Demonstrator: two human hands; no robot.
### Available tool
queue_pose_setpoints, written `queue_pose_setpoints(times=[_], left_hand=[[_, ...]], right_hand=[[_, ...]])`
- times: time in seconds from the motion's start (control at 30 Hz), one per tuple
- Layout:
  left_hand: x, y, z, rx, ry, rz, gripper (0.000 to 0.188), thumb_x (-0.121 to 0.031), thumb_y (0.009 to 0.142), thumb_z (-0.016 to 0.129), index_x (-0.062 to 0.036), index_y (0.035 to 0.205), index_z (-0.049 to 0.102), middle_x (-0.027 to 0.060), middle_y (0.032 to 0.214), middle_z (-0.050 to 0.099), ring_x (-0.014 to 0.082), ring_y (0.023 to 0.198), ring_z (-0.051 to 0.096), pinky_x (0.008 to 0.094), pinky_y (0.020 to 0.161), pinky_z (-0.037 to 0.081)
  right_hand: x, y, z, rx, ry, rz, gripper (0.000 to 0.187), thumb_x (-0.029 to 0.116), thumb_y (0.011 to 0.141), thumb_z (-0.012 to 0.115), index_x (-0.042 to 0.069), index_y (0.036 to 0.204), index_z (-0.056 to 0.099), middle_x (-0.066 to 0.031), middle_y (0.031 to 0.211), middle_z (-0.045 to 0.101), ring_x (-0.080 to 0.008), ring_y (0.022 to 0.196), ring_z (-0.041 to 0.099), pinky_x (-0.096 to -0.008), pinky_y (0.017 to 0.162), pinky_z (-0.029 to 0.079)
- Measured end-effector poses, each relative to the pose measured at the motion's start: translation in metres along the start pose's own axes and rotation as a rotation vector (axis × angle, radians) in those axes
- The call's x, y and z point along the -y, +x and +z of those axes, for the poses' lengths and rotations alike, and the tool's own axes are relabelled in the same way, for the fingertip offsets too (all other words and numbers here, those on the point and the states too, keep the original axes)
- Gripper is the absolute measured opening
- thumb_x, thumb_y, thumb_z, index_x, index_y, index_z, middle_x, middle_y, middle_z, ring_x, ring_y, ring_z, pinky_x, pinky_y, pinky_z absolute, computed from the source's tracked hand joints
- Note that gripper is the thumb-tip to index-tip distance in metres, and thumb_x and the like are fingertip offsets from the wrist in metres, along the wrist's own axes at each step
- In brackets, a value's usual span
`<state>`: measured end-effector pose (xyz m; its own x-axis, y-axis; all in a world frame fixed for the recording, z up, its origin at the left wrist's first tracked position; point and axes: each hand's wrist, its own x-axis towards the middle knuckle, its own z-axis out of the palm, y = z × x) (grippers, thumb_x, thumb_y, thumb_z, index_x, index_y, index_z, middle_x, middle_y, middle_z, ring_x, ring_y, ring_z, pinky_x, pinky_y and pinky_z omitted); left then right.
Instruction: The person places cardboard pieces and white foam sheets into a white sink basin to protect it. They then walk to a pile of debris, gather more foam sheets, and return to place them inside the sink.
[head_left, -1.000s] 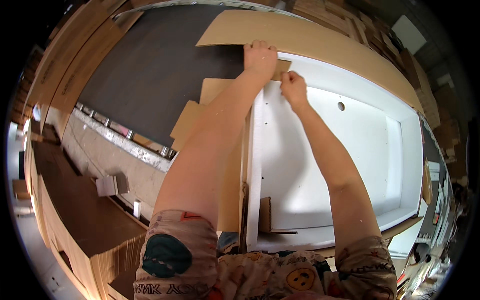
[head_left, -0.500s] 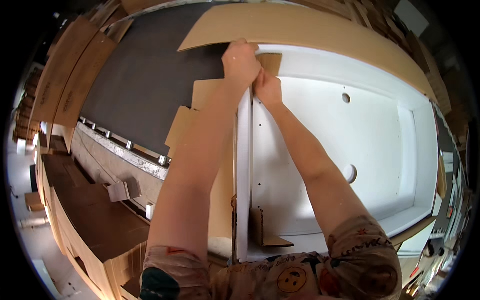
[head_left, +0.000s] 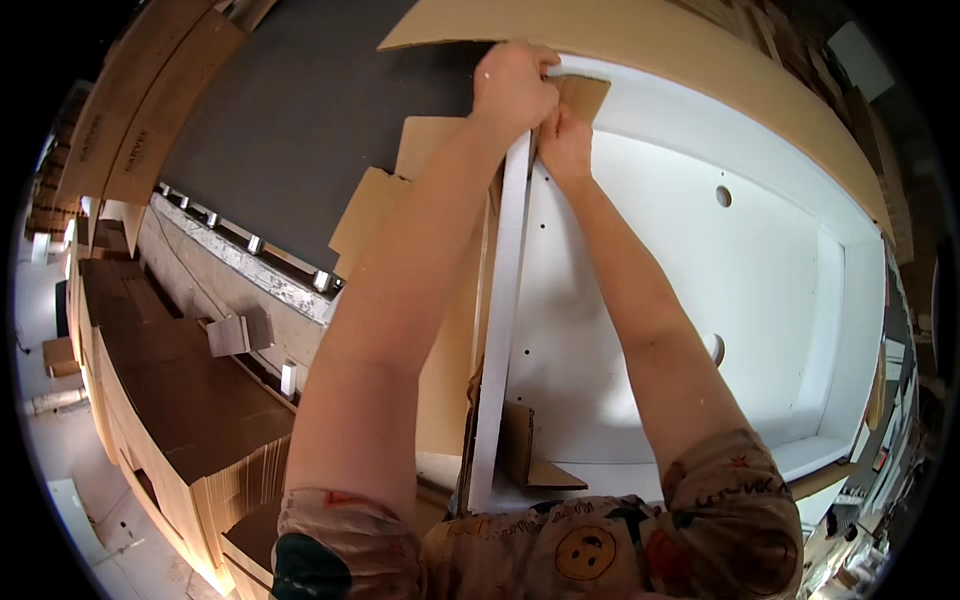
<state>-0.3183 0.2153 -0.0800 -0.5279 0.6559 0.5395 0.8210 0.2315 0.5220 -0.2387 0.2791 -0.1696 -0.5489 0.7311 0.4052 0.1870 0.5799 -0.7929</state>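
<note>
— While both hands meet at the far corner, where's that brown cardboard corner piece [head_left: 578, 95]?
— Pinched between left hand [head_left: 512, 85] and right hand [head_left: 565, 140], atop the long white tray's rim [head_left: 500, 320] running toward the person.

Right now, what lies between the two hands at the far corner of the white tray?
In the head view, the tray's white rim runs up between left hand and right hand, beside a cardboard corner piece.

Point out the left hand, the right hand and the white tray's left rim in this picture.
left hand [head_left: 512, 85], head view, on the back of the hand.
right hand [head_left: 566, 145], head view, on the knuckles.
white tray's left rim [head_left: 500, 320], head view, midway along the rim.
</note>
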Motion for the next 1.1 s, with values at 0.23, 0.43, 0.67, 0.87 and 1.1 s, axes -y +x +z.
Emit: queue_pose_setpoints(times=[0.23, 0.43, 0.67, 0.87, 1.1], left_hand=[[0.001, -0.006, 0.005, 0.032, -0.047, -0.013, 0.031, -0.014, 0.063, 0.067, -0.0072, 0.093, 0.068, 0.0093, 0.085, 0.056, 0.0235, 0.083, 0.055, 0.0331, 0.075, 0.047], [0.000, -0.006, 0.000, 0.077, -0.127, -0.031, 0.029, -0.015, 0.063, 0.068, -0.0076, 0.091, 0.069, 0.0085, 0.084, 0.055, 0.0229, 0.081, 0.055, 0.0327, 0.074, 0.047], [0.001, -0.007, -0.002, 0.089, -0.191, -0.058, 0.023, -0.009, 0.065, 0.062, -0.0066, 0.086, 0.069, 0.0115, 0.091, 0.059, 0.0296, 0.097, 0.052, 0.0362, 0.085, 0.044], [0.003, -0.006, 0.006, 0.003, -0.140, 0.098, 0.014, -0.013, 0.066, 0.066, -0.0061, 0.078, 0.069, 0.0081, 0.082, 0.058, 0.0232, 0.076, 0.053, 0.0331, 0.068, 0.044], [0.000, -0.004, 0.001, 0.043, -0.150, 0.096, 0.006, -0.009, 0.065, 0.065, -0.0069, 0.070, 0.068, 0.0097, 0.084, 0.061, 0.0285, 0.086, 0.055, 0.0366, 0.078, 0.045]], right_hand=[[-0.008, 0.002, -0.027, 0.317, -0.261, -0.064, 0.029, 0.030, 0.091, 0.045, 0.008, 0.102, 0.061, -0.0203, 0.101, 0.060, -0.0393, 0.088, 0.057, -0.0431, 0.073, 0.047], [-0.022, -0.045, -0.071, 0.451, -0.720, -0.570, 0.050, 0.043, 0.090, 0.041, 0.015, 0.132, 0.045, -0.0135, 0.140, 0.035, -0.0359, 0.130, 0.027, -0.0505, 0.105, 0.019], [0.028, -0.066, -0.090, 0.802, -0.712, -0.804, 0.026, 0.019, 0.080, 0.056, 0.010, 0.104, 0.060, -0.0137, 0.109, 0.054, -0.0281, 0.104, 0.048, -0.0437, 0.081, 0.042], [0.047, -0.041, -0.073, 1.210, -1.046, -0.627, 0.032, 0.006, 0.073, 0.061, 0.015, 0.104, 0.062, -0.0049, 0.084, 0.061, -0.0233, 0.082, 0.060, -0.0353, 0.048, 0.045], [0.073, -0.040, -0.051, 1.379, -1.223, -0.468, 0.022, 0.002, 0.067, 0.063, 0.011, 0.087, 0.069, -0.0062, 0.081, 0.067, -0.0274, 0.074, 0.065, -0.0404, 0.048, 0.050]])
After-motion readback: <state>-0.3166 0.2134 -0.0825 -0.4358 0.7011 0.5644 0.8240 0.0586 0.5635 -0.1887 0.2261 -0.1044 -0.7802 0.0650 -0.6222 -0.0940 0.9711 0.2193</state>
